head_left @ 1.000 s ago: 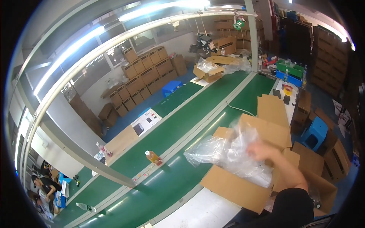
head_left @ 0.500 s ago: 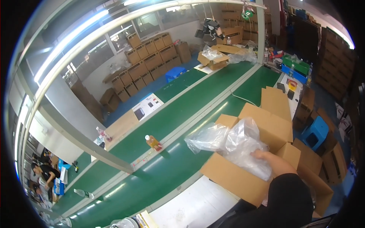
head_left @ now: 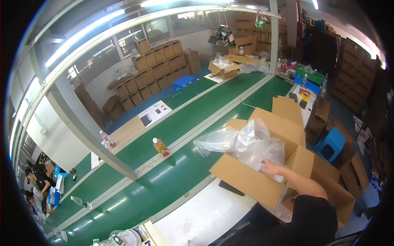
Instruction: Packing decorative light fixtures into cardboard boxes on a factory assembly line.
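Holding right hand (head_left: 271, 168), fingers parted, over clear plastic (head_left: 255, 143) lying in one open box (head_left: 246, 179). Not seeing left hand, can't tell its state. Counting one amber bottle (head_left: 161, 148) left of box.

1 fisheye head view, obliquely down over a nearby open carton (head_left: 246, 181) toward the green conveyor (head_left: 182, 170)

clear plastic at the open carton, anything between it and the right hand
Nothing visible: the right hand is right at the clear plastic. The open carton's near flap stands beside the hand, not between the two.
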### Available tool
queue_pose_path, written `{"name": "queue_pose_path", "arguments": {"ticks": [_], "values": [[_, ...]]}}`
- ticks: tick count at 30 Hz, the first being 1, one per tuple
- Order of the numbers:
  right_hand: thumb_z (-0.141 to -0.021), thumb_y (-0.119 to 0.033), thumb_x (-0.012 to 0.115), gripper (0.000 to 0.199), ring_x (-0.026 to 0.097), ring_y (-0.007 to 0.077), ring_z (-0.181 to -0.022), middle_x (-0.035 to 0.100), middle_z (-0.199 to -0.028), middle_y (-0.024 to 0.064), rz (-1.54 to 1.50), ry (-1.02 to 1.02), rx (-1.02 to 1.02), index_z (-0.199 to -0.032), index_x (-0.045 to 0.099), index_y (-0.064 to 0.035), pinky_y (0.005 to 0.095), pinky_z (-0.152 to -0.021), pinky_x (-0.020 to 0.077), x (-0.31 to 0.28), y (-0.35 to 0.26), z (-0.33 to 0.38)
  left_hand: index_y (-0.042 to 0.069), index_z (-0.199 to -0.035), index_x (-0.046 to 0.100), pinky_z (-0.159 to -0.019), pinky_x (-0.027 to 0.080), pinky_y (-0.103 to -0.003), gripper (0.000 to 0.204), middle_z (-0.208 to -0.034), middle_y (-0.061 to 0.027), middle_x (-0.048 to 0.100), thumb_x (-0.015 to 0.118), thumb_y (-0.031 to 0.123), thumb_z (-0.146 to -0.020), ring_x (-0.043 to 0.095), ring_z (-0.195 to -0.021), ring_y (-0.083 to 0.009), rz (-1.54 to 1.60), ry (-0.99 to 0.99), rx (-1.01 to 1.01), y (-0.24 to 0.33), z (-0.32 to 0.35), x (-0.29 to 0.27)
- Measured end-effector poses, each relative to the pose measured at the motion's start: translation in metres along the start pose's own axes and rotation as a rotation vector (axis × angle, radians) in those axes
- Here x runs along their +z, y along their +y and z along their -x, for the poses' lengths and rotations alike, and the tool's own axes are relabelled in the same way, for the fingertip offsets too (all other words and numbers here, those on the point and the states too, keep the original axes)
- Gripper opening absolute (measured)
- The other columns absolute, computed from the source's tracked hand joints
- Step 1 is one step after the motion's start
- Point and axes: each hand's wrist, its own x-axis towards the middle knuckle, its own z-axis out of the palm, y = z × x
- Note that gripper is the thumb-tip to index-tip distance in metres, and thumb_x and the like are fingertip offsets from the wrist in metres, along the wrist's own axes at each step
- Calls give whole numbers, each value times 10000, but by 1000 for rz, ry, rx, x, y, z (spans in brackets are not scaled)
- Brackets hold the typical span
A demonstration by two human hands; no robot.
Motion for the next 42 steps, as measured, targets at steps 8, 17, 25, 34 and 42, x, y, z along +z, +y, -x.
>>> {"name": "queue_pose_path", "arguments": {"ticks": [8,17,25,34,42], "values": [[-662,-331,913,1181,363,421,-1416,324,-1530,241,199,480,-179,-1549,184,-53,454,-1129,390,-33,-42,76,-33,-1372,523,-1100,400,-440,418,-1311,-269,584,511,72,-968,527,-1248,-417,1308,-574,-1361,-6,-7,-56],[-694,-517,854,1215,596,434,-1207,575,-1329,308,293,149,367,-1574,158,-51,475,-1013,484,-3,9,32,-1,-1287,599,-1012,464,-466,321,-1206,-273,635,524,117,-998,587,-1142,-442,1449,-512,-1328,-8,16,-71],[-931,-680,475,731,385,320,-1434,468,-1506,201,983,249,456,-1390,605,-126,632,-1138,226,-18,4,36,16,-1292,618,-990,483,-441,330,-1198,-260,648,559,133,-989,610,-1122,-414,1316,-595,-1461,17,8,-104],[-915,-113,590,526,631,439,-1149,518,-1349,316,330,629,459,-1414,433,-53,453,-946,550,-6,52,-8,73,-1318,634,-1021,471,-440,348,-1296,-241,623,612,171,-985,606,-1175,-372,1410,-601,-1494,36,28,-85],[-953,-156,494,323,661,311,-1167,664,-1284,169,569,207,422,-1133,743,-58,448,-951,542,6,74,-29,-29,-1332,574,-1022,452,-454,368,-1263,-270,608,490,155,-1025,571,-1179,-416,1479,-718,-1537,-36,-47,-108]]}}
